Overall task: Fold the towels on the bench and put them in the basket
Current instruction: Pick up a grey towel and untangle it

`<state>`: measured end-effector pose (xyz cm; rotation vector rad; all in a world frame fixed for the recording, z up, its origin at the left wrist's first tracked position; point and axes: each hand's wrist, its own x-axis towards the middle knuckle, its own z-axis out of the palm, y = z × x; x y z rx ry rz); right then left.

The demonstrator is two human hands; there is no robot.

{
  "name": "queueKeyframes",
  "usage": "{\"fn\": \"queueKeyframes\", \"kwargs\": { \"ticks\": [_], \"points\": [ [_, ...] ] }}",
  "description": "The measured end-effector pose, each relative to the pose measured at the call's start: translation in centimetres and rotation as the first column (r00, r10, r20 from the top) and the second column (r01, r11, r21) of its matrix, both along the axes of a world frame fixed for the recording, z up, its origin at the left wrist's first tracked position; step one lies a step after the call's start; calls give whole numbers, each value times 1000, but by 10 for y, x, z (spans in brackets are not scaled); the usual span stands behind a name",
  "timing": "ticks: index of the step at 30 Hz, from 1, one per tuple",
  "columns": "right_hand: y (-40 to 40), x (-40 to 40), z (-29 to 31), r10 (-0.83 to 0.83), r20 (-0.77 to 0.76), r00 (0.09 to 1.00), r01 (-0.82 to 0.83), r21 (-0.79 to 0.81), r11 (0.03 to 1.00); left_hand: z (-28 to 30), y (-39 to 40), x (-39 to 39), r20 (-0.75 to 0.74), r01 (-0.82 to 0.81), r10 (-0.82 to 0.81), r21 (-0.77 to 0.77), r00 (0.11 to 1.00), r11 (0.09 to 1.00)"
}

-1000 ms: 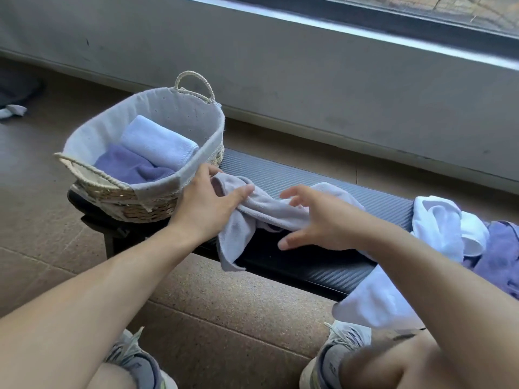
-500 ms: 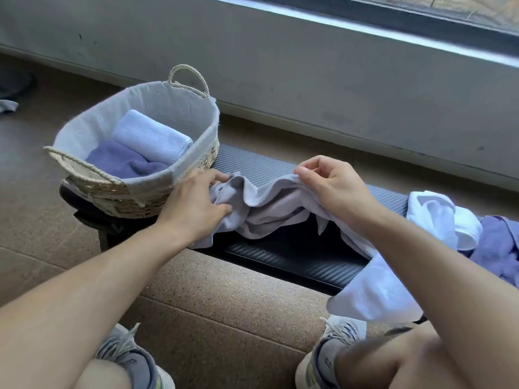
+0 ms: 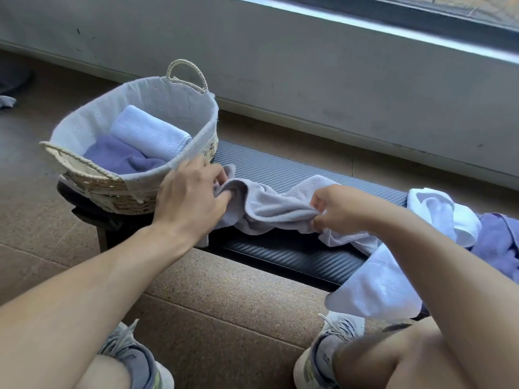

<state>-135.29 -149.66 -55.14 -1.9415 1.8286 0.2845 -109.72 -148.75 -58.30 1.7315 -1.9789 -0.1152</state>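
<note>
A crumpled grey towel (image 3: 269,206) lies across the dark bench (image 3: 280,169). My left hand (image 3: 191,195) grips its left end right beside the basket. My right hand (image 3: 339,209) pinches its near edge further right. The woven basket (image 3: 134,192) with a white liner stands on the bench's left end and holds a folded light blue towel (image 3: 148,133) on top of a purple towel (image 3: 118,158). On the bench's right end lie a white towel (image 3: 441,211) and a purple towel (image 3: 497,240) in a heap.
A pale towel (image 3: 376,287) hangs off the bench's front edge by my right forearm. My two shoes (image 3: 134,357) rest on the brown floor below. A grey wall (image 3: 309,66) runs close behind the bench. A bit of cloth (image 3: 7,101) lies at far left.
My right hand has come down from the towel's far edge to its near edge and pinches it there. My left hand has kept its hold on the left end.
</note>
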Motion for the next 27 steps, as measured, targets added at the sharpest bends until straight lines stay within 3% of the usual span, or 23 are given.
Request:
{"fn": "queueKeyframes", "kwargs": {
  "ticks": [3,4,6,8,10,15,18,22,24,27],
  "points": [
    [-3,-1,3,-120,292,949,152,-90,984,6,1,-4,-199,112,-155,-213,968,971],
    [-2,1,5,-183,462,868,229,-45,972,8,2,-6,-263,146,-211,-248,941,958],
    [3,8,10,-308,742,595,301,150,942,11,5,-10,-433,152,-227,-201,872,968],
    [6,17,12,-381,854,355,284,290,914,8,8,-15,-560,133,-149,-69,815,989],
    [7,25,12,-390,886,251,275,321,906,4,9,-21,-603,128,-95,11,792,992],
    [5,37,8,-367,891,267,152,337,929,2,12,-30,-712,228,-5,218,702,949],
    [2,39,6,-401,905,140,122,386,914,-2,11,-25,-727,326,-13,292,687,899],
    [0,41,6,-455,890,-34,63,456,888,-7,9,-26,-649,325,-48,315,760,892],
    [2,44,8,-438,898,-45,59,440,896,-8,9,-28,-646,289,-39,286,763,914],
    [7,48,7,-366,931,9,63,365,929,-5,8,-29,-743,244,66,301,666,922]
  ]
}}
